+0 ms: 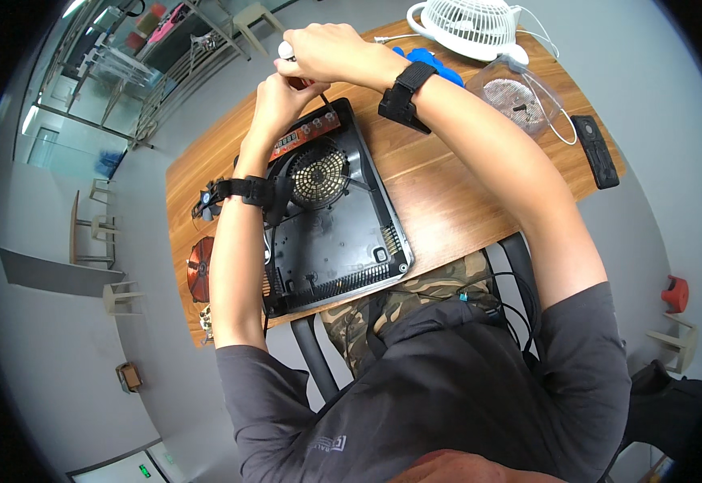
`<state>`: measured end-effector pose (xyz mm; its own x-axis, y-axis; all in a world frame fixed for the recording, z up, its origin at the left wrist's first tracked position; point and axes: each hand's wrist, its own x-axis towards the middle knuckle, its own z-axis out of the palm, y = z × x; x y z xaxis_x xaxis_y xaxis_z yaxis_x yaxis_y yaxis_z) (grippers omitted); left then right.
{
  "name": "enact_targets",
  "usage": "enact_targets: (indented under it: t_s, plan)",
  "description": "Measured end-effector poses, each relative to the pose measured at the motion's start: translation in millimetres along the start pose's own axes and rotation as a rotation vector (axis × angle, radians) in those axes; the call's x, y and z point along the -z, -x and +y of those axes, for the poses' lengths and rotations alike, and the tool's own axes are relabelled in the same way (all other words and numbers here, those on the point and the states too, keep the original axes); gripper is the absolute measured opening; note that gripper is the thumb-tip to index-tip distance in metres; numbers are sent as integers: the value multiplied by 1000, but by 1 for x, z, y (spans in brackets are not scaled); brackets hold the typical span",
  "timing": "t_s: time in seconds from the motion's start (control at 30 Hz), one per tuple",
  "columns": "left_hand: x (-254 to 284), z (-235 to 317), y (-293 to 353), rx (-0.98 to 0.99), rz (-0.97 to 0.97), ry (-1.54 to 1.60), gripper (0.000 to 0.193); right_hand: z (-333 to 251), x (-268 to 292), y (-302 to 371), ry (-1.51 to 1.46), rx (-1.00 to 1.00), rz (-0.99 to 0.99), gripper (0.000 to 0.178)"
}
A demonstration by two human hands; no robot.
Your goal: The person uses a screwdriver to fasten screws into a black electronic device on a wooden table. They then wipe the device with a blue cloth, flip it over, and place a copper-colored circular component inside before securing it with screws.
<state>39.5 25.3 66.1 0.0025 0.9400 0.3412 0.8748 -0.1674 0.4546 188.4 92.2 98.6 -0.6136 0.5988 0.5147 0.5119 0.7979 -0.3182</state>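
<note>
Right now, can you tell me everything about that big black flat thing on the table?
It is the black plastic base of an induction cooker, opened up, with no top on it. It lies flat on the wooden table, one corner jutting over the near edge. Inside sit a round grilled fan opening and a reddish circuit strip along the far edge. Vent slots line its near side. The person's left forearm crosses over it, and both hands work at its far edge.

Single head-worn fisheye view, steeply downward and close over the wooden table (pixel 447 193), edges bent.
</note>
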Motion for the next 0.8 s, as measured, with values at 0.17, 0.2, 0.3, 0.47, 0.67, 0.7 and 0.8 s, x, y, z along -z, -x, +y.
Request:
enact_targets:
  t_s: [0.17, 0.2, 0.3, 0.47, 0.67, 0.7, 0.8]
  plan:
    - [-1, -17, -1, -10, -29, 176, 33, 0, 1, -7, -17, 8, -96, 46]
    - [-1, -18, -2, -10, -25, 181, 32, -1, 3, -7, -22, -1, -97, 46]
    - [-5, -13, -3, 50, -27, 109, 32, 0, 5, -5, 0, -25, -87, 46]
    - [-4, 2, 0, 96, 40, 13, 37, -7, 7, 0, 144, 89, 68, 45]
    - [-1, 3, -2, 54, -6, 10, 38, -5, -9, -11, 174, 66, 75, 38]
    - [-3, -1, -1, 14, 9, 53, 36, -6, -9, -11, 166, 54, 50, 39]
    - [-2, -11, -2, -71, -4, 195, 28, -6, -5, -9, 134, 11, -14, 44]
